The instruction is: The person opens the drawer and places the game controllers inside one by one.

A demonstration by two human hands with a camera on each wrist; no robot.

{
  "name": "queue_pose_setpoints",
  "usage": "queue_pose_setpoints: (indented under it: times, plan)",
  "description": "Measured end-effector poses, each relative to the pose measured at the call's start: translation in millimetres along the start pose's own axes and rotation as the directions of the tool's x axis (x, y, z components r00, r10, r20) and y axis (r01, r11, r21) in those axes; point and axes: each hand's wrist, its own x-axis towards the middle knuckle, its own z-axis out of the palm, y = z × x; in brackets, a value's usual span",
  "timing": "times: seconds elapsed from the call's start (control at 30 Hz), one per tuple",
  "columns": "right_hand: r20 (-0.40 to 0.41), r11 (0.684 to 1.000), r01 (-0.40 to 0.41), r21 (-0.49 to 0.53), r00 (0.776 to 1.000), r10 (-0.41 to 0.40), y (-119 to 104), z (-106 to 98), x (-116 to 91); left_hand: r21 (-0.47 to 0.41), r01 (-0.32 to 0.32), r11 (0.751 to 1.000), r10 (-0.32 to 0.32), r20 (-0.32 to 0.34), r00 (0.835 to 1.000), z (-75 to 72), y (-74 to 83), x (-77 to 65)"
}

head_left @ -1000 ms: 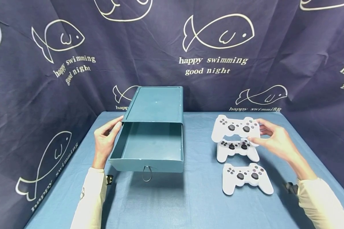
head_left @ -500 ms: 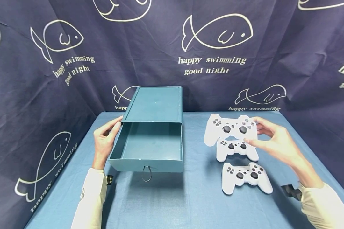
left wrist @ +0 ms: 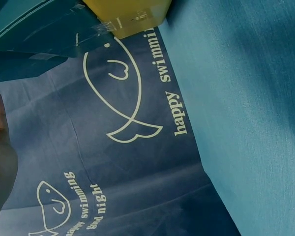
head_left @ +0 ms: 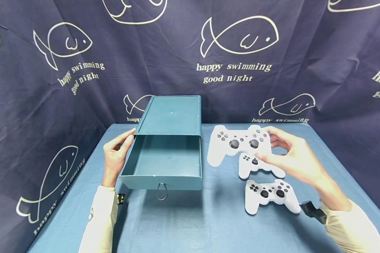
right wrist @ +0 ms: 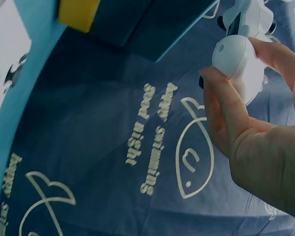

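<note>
My right hand [head_left: 299,158] holds a white game controller [head_left: 220,149] in the air by its right grip, thumb in front and fingers behind. In the right wrist view that grip [right wrist: 233,56] shows end-on between thumb and fingers. Partly covered by the held one, a second controller [head_left: 245,171] lies on the table; a third [head_left: 252,202] lies nearer me. At the left stands a teal drawer box [head_left: 171,114], its drawer [head_left: 177,183] pulled out with nothing inside. My left hand [head_left: 114,154] rests its fairly straight fingers against the casing's left side.
Under the teal box, a yellow block [left wrist: 132,17] shows in the left wrist view. A metal ring pull [head_left: 162,192] hangs from the drawer front. Dark blue fish-print cloth [head_left: 177,45] walls in the blue table [head_left: 183,225].
My right hand has carried the controller leftward, closer to the drawer, and uncovered more of the second controller's right side. My left hand and the box have stayed in place.
</note>
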Motion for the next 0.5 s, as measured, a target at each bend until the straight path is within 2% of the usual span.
queue_pose_setpoints:
  times: [0.2, 0.5]
  plan:
    - [0.025, 0.998, 0.029, 0.051, 0.999, -0.030, -18, 8, 5, 0.017, -0.008, 1.000, 0.008, -0.002, 1.000, 0.4, 0.6, 0.1]
    - [0.062, 0.994, 0.050, 0.102, 0.996, -0.056, -36, 21, 13, -0.005, 0.006, 1.000, -0.006, -0.008, 1.000, 2.2, 3.5, -0.1]
